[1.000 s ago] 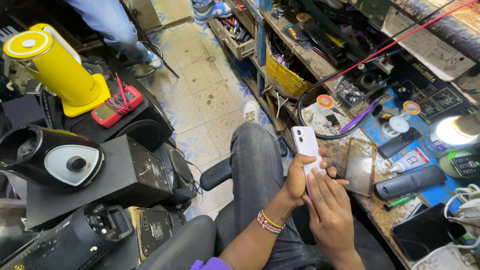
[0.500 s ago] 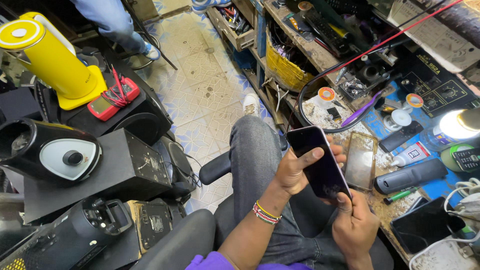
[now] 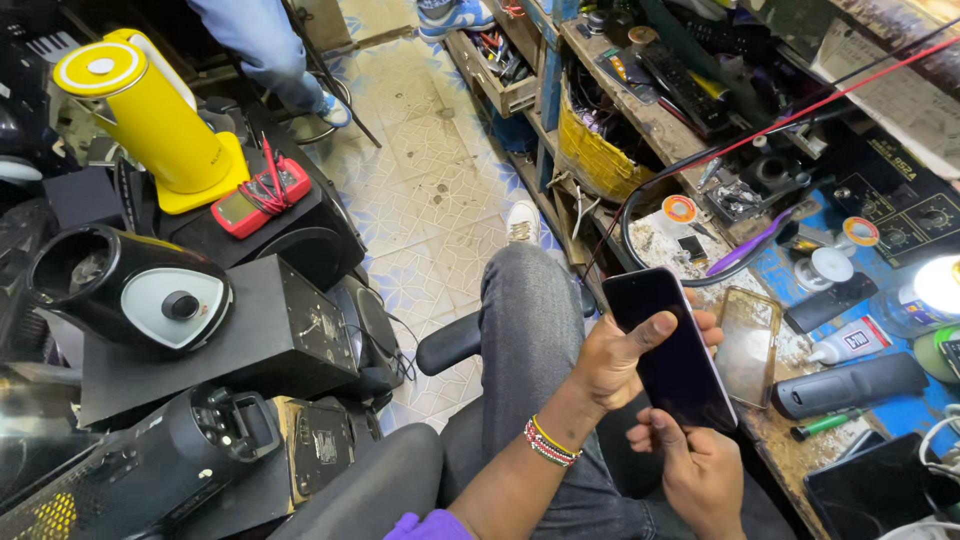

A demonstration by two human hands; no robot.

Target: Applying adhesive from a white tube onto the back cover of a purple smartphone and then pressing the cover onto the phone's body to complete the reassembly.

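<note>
A black smartphone [image 3: 668,345] with its dark screen facing up is held over my lap, beside the workbench. My left hand [image 3: 618,360] grips its left edge, thumb lying across the screen; a beaded bracelet [image 3: 548,442] circles that wrist. My right hand [image 3: 695,468] holds the phone's lower end from below, thumb against the bottom edge. A clear phone case [image 3: 748,345] lies on the bench just right of the phone.
The cluttered workbench [image 3: 790,440] holds a black remote [image 3: 850,384], a glue bottle [image 3: 845,343], solder spools, cables and a lit lamp [image 3: 938,285]. Left are black speakers [image 3: 250,340], a yellow kettle [image 3: 140,115] and a red multimeter [image 3: 262,196]. Another person's legs [image 3: 265,45] stand far back on the tiled floor.
The phone was turned from its white back to its dark screen and lowered toward my lap. My right hand slid from the phone's side to its bottom end.
</note>
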